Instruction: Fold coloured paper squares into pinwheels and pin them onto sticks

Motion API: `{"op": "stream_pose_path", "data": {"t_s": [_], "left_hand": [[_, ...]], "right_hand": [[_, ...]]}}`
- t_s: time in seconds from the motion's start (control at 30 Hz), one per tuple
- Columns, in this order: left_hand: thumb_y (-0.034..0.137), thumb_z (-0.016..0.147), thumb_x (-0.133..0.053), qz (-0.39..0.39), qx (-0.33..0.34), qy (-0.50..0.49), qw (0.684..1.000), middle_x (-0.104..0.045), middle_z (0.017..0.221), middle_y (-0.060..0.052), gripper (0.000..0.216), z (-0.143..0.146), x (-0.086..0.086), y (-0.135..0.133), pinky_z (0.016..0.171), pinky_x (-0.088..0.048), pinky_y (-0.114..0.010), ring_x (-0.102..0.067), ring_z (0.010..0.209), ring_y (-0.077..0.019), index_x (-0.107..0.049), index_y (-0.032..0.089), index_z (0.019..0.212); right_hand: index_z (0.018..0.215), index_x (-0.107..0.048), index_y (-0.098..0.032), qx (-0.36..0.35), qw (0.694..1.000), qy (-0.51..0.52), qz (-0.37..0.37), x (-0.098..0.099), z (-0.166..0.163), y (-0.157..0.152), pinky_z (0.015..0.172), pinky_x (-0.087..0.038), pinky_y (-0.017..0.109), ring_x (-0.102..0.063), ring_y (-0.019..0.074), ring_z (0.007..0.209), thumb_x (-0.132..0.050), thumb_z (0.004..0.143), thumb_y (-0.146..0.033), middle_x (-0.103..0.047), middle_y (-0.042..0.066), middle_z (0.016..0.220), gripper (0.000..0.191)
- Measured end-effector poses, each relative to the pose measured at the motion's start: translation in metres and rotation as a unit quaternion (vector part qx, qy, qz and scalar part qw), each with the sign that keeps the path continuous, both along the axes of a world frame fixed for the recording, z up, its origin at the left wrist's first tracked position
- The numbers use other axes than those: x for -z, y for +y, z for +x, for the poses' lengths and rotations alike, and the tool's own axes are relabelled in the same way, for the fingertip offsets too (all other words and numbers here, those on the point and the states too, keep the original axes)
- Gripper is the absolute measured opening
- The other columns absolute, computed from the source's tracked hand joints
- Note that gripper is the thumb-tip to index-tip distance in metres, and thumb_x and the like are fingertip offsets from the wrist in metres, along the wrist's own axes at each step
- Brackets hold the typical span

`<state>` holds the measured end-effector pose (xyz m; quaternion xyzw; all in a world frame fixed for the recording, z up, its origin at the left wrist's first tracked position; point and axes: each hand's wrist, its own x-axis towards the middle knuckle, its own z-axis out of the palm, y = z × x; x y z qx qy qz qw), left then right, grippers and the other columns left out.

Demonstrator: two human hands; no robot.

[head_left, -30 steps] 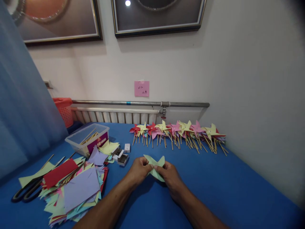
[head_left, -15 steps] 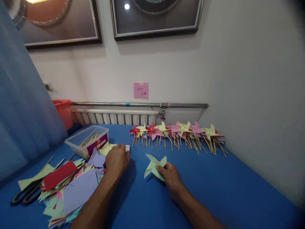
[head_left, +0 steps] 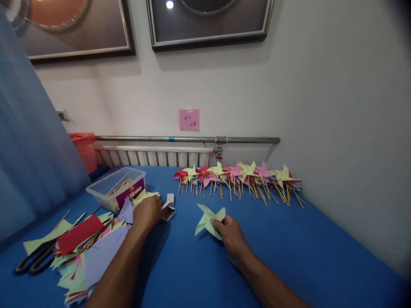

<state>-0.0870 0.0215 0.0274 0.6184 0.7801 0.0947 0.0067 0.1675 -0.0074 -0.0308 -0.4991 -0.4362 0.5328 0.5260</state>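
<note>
My right hand (head_left: 233, 237) pinches a pale green paper pinwheel (head_left: 205, 220) between thumb and fingers, above the blue tabletop. It has no stick that I can see. My left hand (head_left: 147, 214) is closed, fingertips pointing down beside a small open box (head_left: 168, 212) whose contents are too small to make out. What the left fingers hold, if anything, is hidden. Another small white box (head_left: 170, 199) sits just behind the open one. Yellow paper (head_left: 146, 195) and purple paper (head_left: 126, 210) lie around the left hand.
A clear plastic tub (head_left: 96, 188) holds thin wooden sticks. Stacked coloured paper (head_left: 102, 254) and black-handled scissors (head_left: 38, 259) lie at left. Finished pinwheels (head_left: 234, 172) line the back of the blue table (head_left: 257, 273), before a radiator (head_left: 154, 159). A blue curtain (head_left: 35, 128) hangs left.
My left hand has moved left and slightly back, uncovering the small open box. The right hand still holds the green pinwheel in nearly the same place. The view has shifted slightly.
</note>
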Motion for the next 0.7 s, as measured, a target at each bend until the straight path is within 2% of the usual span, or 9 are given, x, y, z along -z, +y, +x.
{"op": "stream_pose_path", "data": {"t_s": [0.1,0.23,0.4,0.7], "left_hand": [[0.028,0.094,-0.04,-0.025,-0.014,0.015,0.999,-0.076,0.105,-0.015,0.034,-0.007,0.003,0.002,0.072,-0.046,-0.033,-0.071,0.101,-0.0299,-0.073,0.021,0.099],[0.025,0.09,-0.046,-0.053,0.01,-0.006,0.998,-0.076,0.107,-0.013,0.031,-0.006,0.009,0.005,0.073,-0.046,-0.033,-0.071,0.101,-0.0299,-0.075,0.023,0.1],[0.036,0.088,-0.056,-0.073,0.022,-0.006,0.997,-0.076,0.106,-0.015,0.027,-0.005,0.01,0.007,0.075,-0.048,-0.033,-0.071,0.1,-0.0314,-0.077,0.023,0.096],[0.029,0.09,-0.05,-0.057,0.011,0.003,0.998,-0.076,0.108,-0.015,0.029,-0.007,0.013,0.008,0.077,-0.048,-0.032,-0.07,0.101,-0.0288,-0.076,0.023,0.102]], "right_hand": [[0.083,-0.07,-0.016,0.002,1.0,-0.01,0.003,0.001,0.0,0.0,0.057,-0.041,0.027,-0.055,0.0163,0.06,-0.072,0.067,-0.039,-0.069,0.001,0.07,0.028],[0.083,-0.071,-0.017,-0.004,1.0,-0.01,0.003,0.001,0.0,-0.001,0.058,-0.041,0.027,-0.056,0.0167,0.061,-0.071,0.069,-0.04,-0.069,0.002,0.071,0.027],[0.086,-0.071,-0.016,-0.004,1.0,-0.017,0.004,-0.001,-0.002,-0.003,0.058,-0.041,0.027,-0.056,0.0176,0.062,-0.07,0.067,-0.04,-0.069,0.003,0.072,0.03],[0.084,-0.07,-0.016,-0.006,1.0,-0.025,-0.005,-0.005,-0.002,-0.005,0.059,-0.041,0.027,-0.054,0.0161,0.06,-0.071,0.067,-0.041,-0.066,0.001,0.069,0.031]]}}
